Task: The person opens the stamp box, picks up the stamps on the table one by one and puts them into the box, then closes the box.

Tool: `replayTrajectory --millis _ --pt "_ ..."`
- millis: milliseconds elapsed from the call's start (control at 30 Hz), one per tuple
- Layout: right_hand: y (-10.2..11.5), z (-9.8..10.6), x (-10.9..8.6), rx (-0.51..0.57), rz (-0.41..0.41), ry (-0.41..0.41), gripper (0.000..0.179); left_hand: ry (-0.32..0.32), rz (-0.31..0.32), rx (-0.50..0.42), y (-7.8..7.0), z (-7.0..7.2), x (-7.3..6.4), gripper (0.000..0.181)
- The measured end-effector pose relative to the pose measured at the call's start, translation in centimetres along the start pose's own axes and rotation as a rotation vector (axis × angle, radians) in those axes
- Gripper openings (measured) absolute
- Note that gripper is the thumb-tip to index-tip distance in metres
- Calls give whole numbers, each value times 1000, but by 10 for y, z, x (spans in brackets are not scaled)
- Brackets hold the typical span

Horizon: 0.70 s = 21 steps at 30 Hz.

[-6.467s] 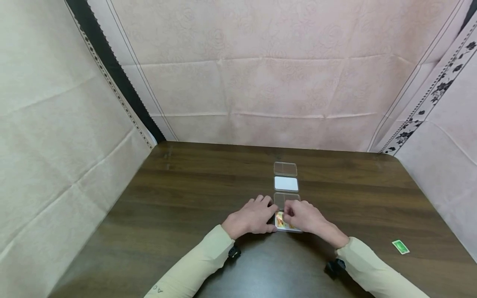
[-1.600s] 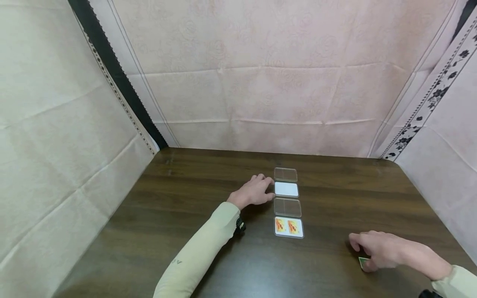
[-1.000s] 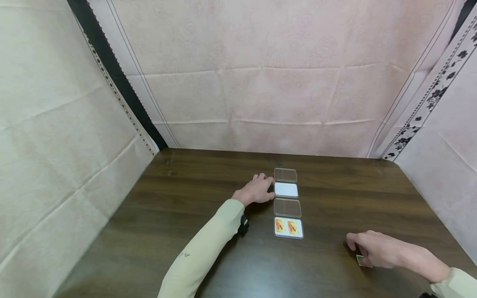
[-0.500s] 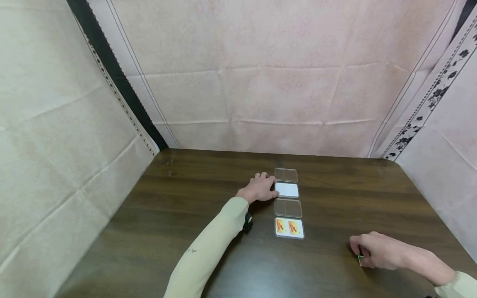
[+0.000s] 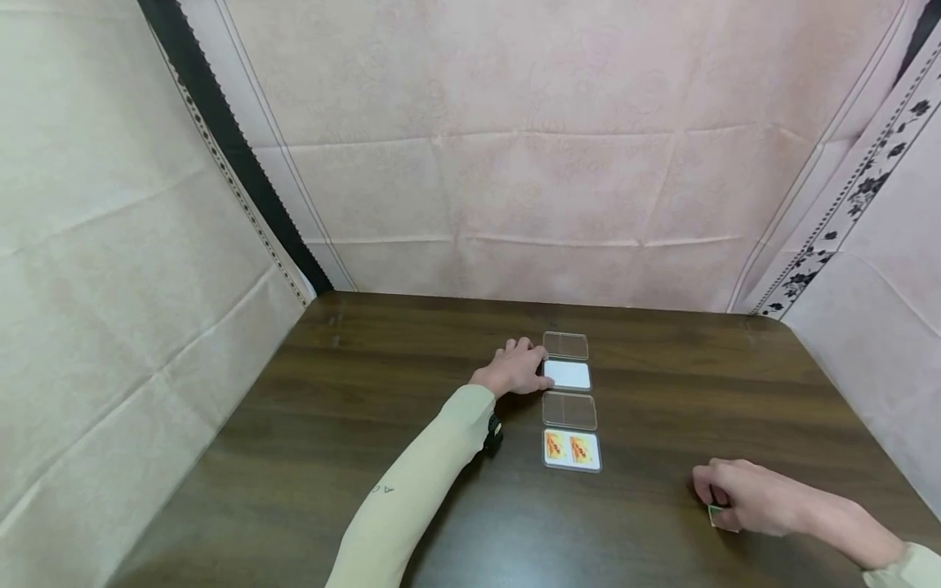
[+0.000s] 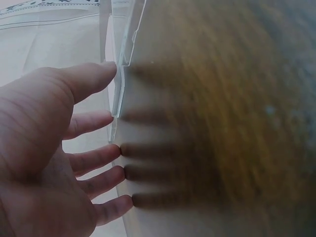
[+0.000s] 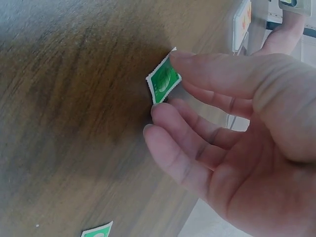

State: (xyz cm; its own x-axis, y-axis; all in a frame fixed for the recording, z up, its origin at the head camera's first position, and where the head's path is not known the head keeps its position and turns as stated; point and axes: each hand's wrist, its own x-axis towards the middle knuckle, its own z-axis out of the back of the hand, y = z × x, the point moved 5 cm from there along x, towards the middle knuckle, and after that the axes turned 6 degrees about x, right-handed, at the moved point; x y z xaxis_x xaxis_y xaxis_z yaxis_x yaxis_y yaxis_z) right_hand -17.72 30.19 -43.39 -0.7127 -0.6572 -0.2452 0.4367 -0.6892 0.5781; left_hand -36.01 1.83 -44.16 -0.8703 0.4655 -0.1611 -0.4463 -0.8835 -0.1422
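Observation:
In the head view, my left hand (image 5: 515, 367) lies at the left edge of the far clear plastic case, whose white insert (image 5: 567, 375) is bare. Its thumb and index finger touch the case's rim in the left wrist view, the fingers extended. Toward the right, my right hand (image 5: 753, 496) pinches a green postage stamp (image 7: 164, 79) with white perforated edges between thumb and fingertips, low over the table. Two orange-yellow stamps (image 5: 567, 447) lie side by side in the near case (image 5: 573, 469).
Another green stamp (image 7: 98, 231) lies on the table at the bottom of the right wrist view. Both cases stand opened flat in one column, with the far clear lid (image 5: 565, 345) and the near clear lid (image 5: 569, 411). Patterned cloth (image 5: 559, 204) hangs behind the dark wooden table (image 5: 294, 441).
Both hands have left the near case, uncovering its two stamps. My left hand went to the far case and edged right against it; my right hand moved right and took hold of a green stamp.

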Motion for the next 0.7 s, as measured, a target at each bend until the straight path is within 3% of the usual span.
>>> replayTrajectory --millis 500,700 --pt "2 -4 1 37 25 -9 27 10 -5 8 -1 -2 0 57" --pt "2 -3 -1 0 119 -64 27 13 -1 4 1 0 -1 57"
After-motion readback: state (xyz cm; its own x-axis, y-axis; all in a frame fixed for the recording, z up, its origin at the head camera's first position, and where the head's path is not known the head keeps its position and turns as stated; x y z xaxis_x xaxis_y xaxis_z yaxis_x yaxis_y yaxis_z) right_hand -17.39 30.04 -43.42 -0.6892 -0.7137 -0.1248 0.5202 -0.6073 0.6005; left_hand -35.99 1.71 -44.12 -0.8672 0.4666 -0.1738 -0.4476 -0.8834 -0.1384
